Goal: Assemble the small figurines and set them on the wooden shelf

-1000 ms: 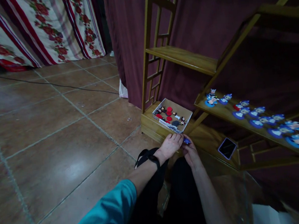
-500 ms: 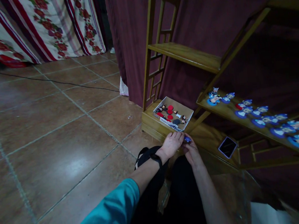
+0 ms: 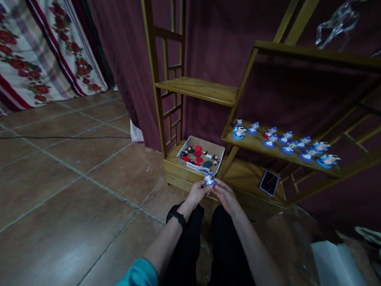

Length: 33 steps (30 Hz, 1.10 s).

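Note:
Between my two hands a small blue-and-white figurine (image 3: 209, 180) stands upright on a blue base. My left hand (image 3: 197, 192) grips it from the left, and my right hand (image 3: 225, 196) holds it from the right with the fingers around the base. Just beyond the hands is a shallow cardboard box (image 3: 200, 143) on the low shelf. Inside it lie several red discs (image 3: 198, 151), dark-haired figures (image 3: 216, 159) and a dark grey piece (image 3: 208, 164). Several similar blue-and-white figurines (image 3: 288, 147) stand in rows on the shelf to the right.
The wooden shelf unit (image 3: 199, 89) stands against a maroon curtain (image 3: 114, 56). A phone (image 3: 269, 183) lies on its low board at right. A clear glass animal (image 3: 340, 23) is up at the right. A black cable (image 3: 51, 137) crosses the tiled floor (image 3: 64, 200). A white box (image 3: 339, 266) sits lower right.
My hands have drawn apart to either side of the figurine, which now shows upright between them; before, the left hand mostly covered it. The view has swung to the right.

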{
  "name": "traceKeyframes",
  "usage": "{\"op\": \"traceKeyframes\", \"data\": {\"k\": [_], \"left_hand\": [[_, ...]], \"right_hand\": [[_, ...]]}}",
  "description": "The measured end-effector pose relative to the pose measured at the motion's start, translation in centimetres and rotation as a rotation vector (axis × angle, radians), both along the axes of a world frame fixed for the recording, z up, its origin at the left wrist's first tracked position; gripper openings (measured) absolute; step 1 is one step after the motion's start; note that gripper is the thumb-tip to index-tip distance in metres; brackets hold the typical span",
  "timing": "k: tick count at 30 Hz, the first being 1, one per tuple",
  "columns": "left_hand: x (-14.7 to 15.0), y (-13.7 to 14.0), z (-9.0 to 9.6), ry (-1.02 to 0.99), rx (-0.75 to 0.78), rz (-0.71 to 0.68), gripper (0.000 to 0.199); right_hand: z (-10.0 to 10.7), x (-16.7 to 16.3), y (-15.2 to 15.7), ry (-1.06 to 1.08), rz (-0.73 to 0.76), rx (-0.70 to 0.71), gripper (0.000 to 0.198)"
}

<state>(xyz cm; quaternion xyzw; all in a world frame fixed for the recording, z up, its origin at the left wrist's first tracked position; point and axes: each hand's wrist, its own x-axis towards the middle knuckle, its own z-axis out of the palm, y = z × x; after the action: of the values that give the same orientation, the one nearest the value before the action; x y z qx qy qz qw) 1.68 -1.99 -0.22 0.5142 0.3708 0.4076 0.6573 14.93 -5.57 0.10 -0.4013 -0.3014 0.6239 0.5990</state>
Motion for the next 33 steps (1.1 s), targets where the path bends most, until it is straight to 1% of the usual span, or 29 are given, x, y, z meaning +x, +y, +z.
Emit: {"op": "traceKeyframes", "data": {"k": [3,6,8,12,16,22,28,33], "left_hand": [[-0.1,-0.1,0.3,-0.018,-0.034,-0.032,0.038],[-0.1,-0.1,0.5,0.001,-0.014,-0.037,0.034],[0.0,-0.1,0.6,0.008,-0.005,-0.005,0.035],[0.2,-0.3,0.8,-0.008,-0.021,0.082,0.043],[0.4,-0.3,0.8,-0.014,-0.015,0.133,0.043],[0.6,-0.2,0.9,-0.004,-0.015,0.162,0.041],[0.6,-0.2,1.3,-0.01,-0.014,0.146,0.043],[0.5,-0.1,0.9,0.004,0.005,0.208,0.041]], "right_hand": [[0.1,-0.1,-0.1,-0.015,-0.021,0.01,0.037],[0.3,-0.3,-0.2,-0.033,-0.022,0.025,0.037],[0.5,-0.4,-0.3,-0.037,-0.023,0.029,0.038],[0.9,-0.5,-0.5,-0.029,-0.064,0.026,0.039],[0.8,-0.5,-0.4,-0.015,-0.078,0.022,0.04],[0.2,-0.3,0.0,-0.018,-0.095,0.013,0.039],[0.1,-0.2,0.0,-0.022,-0.08,0.044,0.04],[-0.3,-0.3,0.2,-0.036,-0.089,0.048,0.038]]}}
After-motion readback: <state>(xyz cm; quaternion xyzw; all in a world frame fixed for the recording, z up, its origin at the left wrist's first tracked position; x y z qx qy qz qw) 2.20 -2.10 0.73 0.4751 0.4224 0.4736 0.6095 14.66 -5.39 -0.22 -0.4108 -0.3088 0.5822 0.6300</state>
